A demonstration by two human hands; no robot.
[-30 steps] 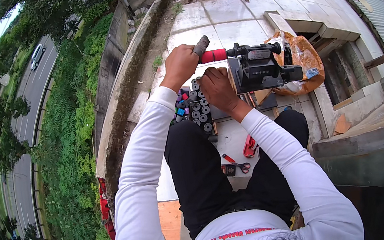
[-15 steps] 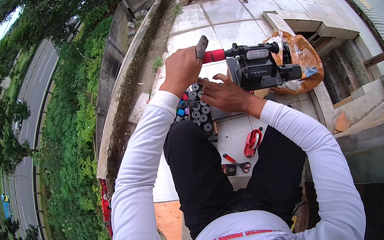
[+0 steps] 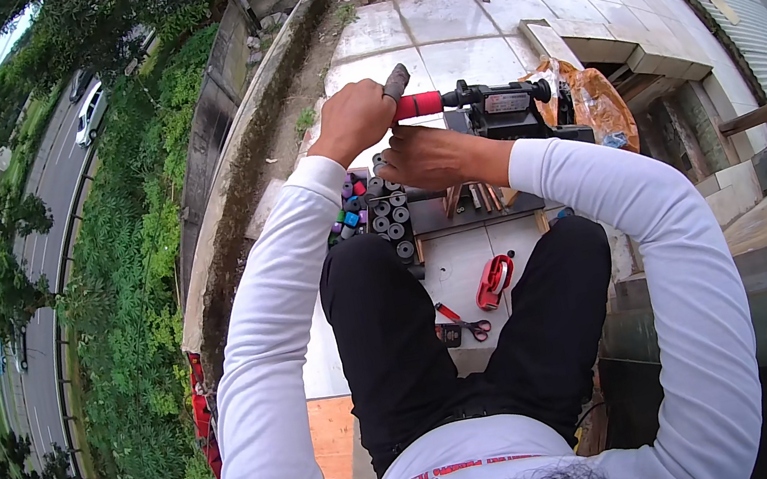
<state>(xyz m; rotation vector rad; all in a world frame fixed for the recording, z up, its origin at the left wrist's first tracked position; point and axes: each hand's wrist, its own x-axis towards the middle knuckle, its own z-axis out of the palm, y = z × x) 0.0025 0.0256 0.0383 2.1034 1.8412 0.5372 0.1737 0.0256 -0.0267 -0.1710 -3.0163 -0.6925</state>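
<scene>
A red cylinder (image 3: 418,106) sits on the shaft of a black motor-driven machine (image 3: 509,107). My left hand (image 3: 356,120) closes around the cylinder's left end, one digit in a dark grey cover sticking up. Just below it, my right hand (image 3: 426,157) is curled with its fingers bent. Whatever it may hold is hidden, and its fingertips are over a dark tray of grey ring-shaped pieces (image 3: 389,210). Beside these lie small coloured pieces (image 3: 351,214) in blue, purple and red. Several thin rods (image 3: 478,197) lie on the dark stand under my right wrist.
Between my knees lie a red tape dispenser-like tool (image 3: 494,282), scissors (image 3: 475,328) and a small red stick (image 3: 446,312). An orange-brown plastic bag (image 3: 599,102) is behind the machine. A low wall (image 3: 244,192) runs along the left, with plants and a road beyond.
My right hand has moved left and its fingers have curled, uncovering the rods. My left hand stays at the red cylinder. The view has shifted slightly.
</scene>
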